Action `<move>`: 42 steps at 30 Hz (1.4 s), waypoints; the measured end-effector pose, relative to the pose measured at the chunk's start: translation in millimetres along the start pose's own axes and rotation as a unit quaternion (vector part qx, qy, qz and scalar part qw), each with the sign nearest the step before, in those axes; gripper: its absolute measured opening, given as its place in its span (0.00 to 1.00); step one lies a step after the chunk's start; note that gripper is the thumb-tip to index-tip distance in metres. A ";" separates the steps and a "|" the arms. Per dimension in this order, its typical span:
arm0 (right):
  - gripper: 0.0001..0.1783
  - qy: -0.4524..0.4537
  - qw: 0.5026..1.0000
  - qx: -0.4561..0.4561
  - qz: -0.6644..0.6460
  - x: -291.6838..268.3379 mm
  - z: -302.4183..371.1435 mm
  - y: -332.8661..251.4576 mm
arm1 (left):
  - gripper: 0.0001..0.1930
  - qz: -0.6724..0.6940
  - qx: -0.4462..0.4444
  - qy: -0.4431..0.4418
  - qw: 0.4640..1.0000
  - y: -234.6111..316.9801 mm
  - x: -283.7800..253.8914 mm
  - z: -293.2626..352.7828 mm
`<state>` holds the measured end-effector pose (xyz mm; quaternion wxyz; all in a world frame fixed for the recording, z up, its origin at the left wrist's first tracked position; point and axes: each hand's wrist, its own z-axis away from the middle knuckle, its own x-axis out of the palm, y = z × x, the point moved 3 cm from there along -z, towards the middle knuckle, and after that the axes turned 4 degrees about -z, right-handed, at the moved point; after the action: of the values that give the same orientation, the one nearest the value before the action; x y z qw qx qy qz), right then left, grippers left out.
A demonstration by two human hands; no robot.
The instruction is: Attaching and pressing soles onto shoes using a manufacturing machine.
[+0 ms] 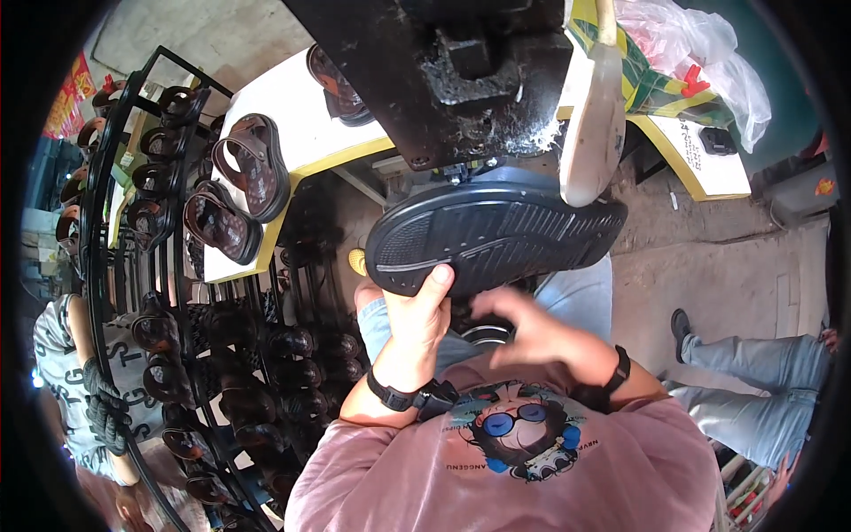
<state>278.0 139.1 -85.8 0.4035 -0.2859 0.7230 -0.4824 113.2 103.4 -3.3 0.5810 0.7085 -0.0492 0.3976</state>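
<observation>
One blurry right hand [537, 332] is hovering spread on my feed, pointing left, looking empty. The left hand [418, 312] is sitting nearer, wrist angled up, gripping the black, ridged, oblong, rubbery sole [501, 232] by its left end. That sole's lying just ahead of both, long axis running crosswise. Farther off, brown strappy sandals [266, 184] are sitting on a white, yellow-edged table [301, 124].
</observation>
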 end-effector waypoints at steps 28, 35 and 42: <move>0.34 0.157 0.953 -0.022 -0.257 2.1 -103.7 -55.3 | 0.19 -0.408 -0.030 -0.203 0.890 79.3 31.8 -63.0; 0.48 0.360 0.931 -0.001 -0.066 -12.0 -54.5 -34.2 | 0.18 -0.156 -0.009 -0.078 0.985 26.6 5.9 -24.9; 0.33 0.213 0.952 0.036 0.215 -117.1 -56.3 -88.7 | 0.19 -0.024 -0.051 -0.078 0.995 4.7 20.5 -12.0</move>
<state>291.6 226.5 44.3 0.3445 0.0006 0.8188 -0.4592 118.6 120.3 13.2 0.6202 0.7077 -0.0973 0.3240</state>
